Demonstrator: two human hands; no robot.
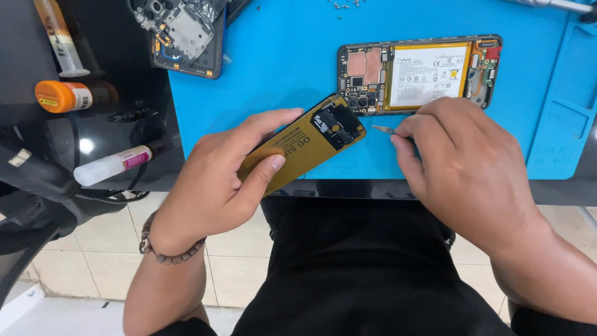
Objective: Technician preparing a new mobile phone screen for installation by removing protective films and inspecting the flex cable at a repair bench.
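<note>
My left hand grips a flat yellow package that carries a small black component at its far end. My right hand pinches thin metal tweezers whose tip points left, close to the package's black end. Just beyond both hands an opened phone lies on the blue work mat, back cover off, with its white and yellow battery and circuit board showing.
A removed phone frame with a metal shield lies at the mat's far left corner. On the dark surface to the left lie a syringe, an orange-capped bottle and a white glue tube. Several tiny screws sit at the far edge.
</note>
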